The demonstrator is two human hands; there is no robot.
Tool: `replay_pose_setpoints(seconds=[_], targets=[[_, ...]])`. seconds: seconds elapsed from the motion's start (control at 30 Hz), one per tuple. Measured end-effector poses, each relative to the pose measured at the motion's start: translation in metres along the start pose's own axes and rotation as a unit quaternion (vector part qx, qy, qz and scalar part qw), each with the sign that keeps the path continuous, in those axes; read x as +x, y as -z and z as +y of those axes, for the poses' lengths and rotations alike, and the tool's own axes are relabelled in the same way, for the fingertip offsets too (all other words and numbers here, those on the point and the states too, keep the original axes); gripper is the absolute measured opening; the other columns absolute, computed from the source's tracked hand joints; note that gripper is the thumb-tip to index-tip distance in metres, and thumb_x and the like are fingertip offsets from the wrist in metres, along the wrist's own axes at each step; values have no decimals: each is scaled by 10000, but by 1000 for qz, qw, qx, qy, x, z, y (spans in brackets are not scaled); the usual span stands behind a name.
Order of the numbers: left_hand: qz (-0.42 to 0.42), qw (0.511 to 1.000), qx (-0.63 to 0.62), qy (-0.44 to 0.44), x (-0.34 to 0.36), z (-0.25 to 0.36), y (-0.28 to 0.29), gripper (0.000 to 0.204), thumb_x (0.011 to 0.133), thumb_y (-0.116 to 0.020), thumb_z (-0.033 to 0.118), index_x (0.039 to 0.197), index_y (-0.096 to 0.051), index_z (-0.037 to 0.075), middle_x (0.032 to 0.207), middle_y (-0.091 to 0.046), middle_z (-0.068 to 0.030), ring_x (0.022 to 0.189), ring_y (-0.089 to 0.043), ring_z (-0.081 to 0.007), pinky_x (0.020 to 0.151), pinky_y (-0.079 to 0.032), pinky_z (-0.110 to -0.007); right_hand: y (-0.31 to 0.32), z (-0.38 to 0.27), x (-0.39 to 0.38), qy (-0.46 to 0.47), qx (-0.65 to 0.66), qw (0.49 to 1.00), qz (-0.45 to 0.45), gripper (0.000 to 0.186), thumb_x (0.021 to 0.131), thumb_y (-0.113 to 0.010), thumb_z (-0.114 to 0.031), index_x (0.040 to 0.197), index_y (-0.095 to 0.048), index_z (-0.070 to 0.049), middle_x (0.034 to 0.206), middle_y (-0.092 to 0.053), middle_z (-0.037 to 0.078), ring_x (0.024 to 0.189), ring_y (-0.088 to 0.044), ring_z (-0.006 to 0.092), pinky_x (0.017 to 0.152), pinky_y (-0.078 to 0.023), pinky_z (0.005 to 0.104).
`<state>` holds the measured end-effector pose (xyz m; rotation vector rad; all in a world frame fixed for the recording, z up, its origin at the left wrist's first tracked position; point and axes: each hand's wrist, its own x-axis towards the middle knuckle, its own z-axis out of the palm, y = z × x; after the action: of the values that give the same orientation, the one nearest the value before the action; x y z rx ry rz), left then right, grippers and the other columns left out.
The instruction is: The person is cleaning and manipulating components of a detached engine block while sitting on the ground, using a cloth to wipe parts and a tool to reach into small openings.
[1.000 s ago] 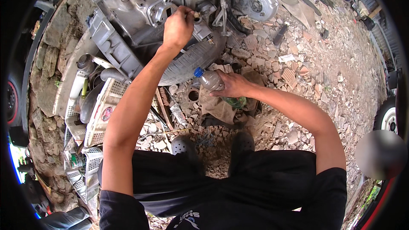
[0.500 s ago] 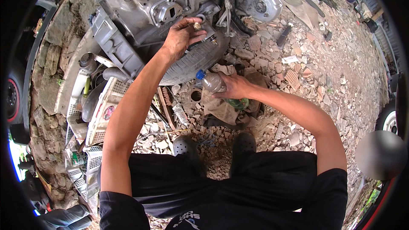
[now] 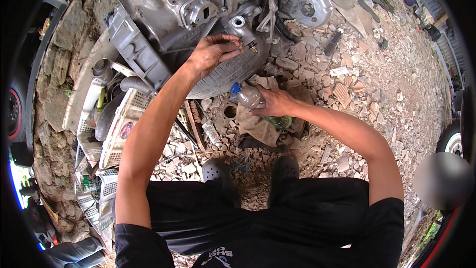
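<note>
My left hand (image 3: 210, 55) is closed in a pinch beside a metal pipe end (image 3: 238, 22) with a round open mouth. What its fingertips hold is too small to make out. A dark fitting with a brass-coloured tip (image 3: 252, 45) sticks out just past them. My right hand (image 3: 273, 101) is wrapped round a clear plastic bottle (image 3: 251, 97) with a blue cap, tilted up and leftward. Green plastic (image 3: 280, 121) shows below this hand; whether it belongs to the same bottle, I cannot tell. A grey metal engine (image 3: 168, 0) stands over a tyre (image 3: 220, 75).
Rubble (image 3: 367, 89) covers the ground. A brown cloth (image 3: 253, 124) lies under the bottle. White plastic baskets (image 3: 121, 134) with parts stand at left, by a stone edge (image 3: 52, 114). A ribbed grey metal part (image 3: 136, 52) leans against the engine. A blurred round patch is at right.
My left hand has moved slightly down and right, uncovering the round pipe mouth. The small pale piece seen in its fingers before no longer shows clearly. My right hand stays on the bottle.
</note>
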<state>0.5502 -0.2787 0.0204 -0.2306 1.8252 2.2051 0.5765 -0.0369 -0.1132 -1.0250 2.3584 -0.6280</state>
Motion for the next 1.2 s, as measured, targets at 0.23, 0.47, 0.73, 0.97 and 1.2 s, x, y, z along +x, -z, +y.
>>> replay_pose_setpoints(seconds=[0.23,0.47,0.73,0.97,1.2], targets=[[11,999,35,-3,-4,-4,6,240,969,-679,74,1150,-637,-78,1150,-679,-149,1052,-708,-275,989,-601,-351,0,-7,0,-4,-31,1000,-1,1108,805,-698,-708,1567,-257,-35,1219,-639,321,1063,-665,443,992,-530,489],[-10,999,41,11,-7,0,5,304,996,-648,114,1215,-618,-95,1207,-674,-183,1069,-712,-294,962,-615,-336,-1,-4,1,10,-23,1000,4,1111,802,-702,-708,1553,-270,-12,1165,-663,311,1031,-683,444,943,-556,484],[-12,999,42,24,-7,-1,1,234,1021,-563,50,1199,-628,-86,1209,-676,-171,1067,-709,-261,971,-608,-317,-2,-2,0,32,-8,999,27,1115,792,-711,-712,1523,-305,26,1148,-672,300,1021,-688,440,936,-557,478],[38,906,423,1,1,-14,5,457,904,-751,390,1235,-684,81,1189,-697,-58,1015,-689,-179,814,-558,-408,1,-8,0,13,-27,1000,-1,1112,798,-696,-724,1522,-308,26,1104,-674,324,1018,-688,448,932,-561,479],[251,660,615,-350,8,-47,-32,1245,632,-930,476,1543,-235,-11,1519,-370,-246,1409,-386,-390,1160,-354,-466,5,-10,-4,3,-31,1000,-5,1107,797,-700,-713,1536,-308,12,970,-690,314,952,-696,439,891,-563,474]])
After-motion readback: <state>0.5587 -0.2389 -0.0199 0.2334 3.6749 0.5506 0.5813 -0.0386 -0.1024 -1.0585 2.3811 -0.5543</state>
